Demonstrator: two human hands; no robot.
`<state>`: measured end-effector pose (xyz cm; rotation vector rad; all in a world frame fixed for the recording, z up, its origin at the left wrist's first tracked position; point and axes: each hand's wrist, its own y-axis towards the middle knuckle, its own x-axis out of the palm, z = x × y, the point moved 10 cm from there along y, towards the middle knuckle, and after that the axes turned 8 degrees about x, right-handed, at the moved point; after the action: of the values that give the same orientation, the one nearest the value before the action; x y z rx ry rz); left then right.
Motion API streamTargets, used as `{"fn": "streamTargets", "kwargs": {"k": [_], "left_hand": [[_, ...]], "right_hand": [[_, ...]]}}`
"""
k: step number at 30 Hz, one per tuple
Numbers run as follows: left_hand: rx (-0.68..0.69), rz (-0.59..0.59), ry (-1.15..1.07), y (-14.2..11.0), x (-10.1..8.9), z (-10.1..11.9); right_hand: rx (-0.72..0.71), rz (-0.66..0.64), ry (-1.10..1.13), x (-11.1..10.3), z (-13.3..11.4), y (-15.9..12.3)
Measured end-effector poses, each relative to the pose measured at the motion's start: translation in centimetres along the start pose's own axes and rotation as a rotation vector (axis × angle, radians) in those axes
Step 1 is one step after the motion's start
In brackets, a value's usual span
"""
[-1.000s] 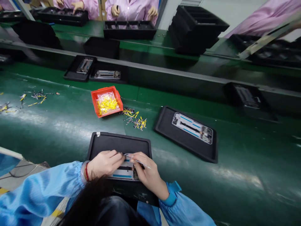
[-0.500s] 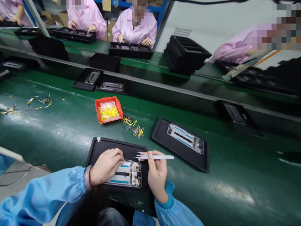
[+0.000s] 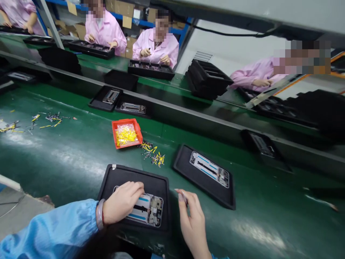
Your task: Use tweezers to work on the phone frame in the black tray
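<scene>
A partly assembled phone (image 3: 155,210), its circuit board and blue strips exposed, lies in a black tray (image 3: 151,177) in front of me. My left hand (image 3: 124,201) rests across the phone's left part with bent fingers, gripping it and covering much of it. Just right of the tray, my right hand (image 3: 192,216) is closed in a pinch on the tweezers (image 3: 184,198). Only a short piece of them shows between the fingers; the rest is hidden or seen end-on. The right fingertips are apart from the phone.
A second black tray (image 3: 185,169) with an open phone (image 3: 210,168) is at right. Beyond my tray stand a red bin (image 3: 115,138) of yellow pieces and a pile of small yellow-tabbed parts (image 3: 157,158). Co-workers in pink (image 3: 156,45) work across the line.
My right hand has moved from over the tray's right edge to the right and down, turning the tweezers largely out of sight. My left hand stays on the phone. The view has shifted slightly.
</scene>
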<state>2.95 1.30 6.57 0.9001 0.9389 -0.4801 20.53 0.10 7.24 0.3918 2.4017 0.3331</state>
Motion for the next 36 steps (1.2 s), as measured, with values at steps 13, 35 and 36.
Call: {"fn": "streamTargets", "kwargs": {"k": [13, 35, 36], "left_hand": [[-0.082, -0.028, -0.012, -0.1, 1.1, -0.7], [0.238, -0.058, 0.023, 6.9, -1.2, 0.4], [0.236, -0.128, 0.016, 8.3, -0.7, 0.6]], "right_hand": [[0.494, -0.373, 0.009, 4.0, 7.3, -2.0], [1.122, -0.254, 0.816, 3.0, 7.9, -4.8], [1.122, -0.215, 0.783, 2.0, 9.1, -4.7]]}}
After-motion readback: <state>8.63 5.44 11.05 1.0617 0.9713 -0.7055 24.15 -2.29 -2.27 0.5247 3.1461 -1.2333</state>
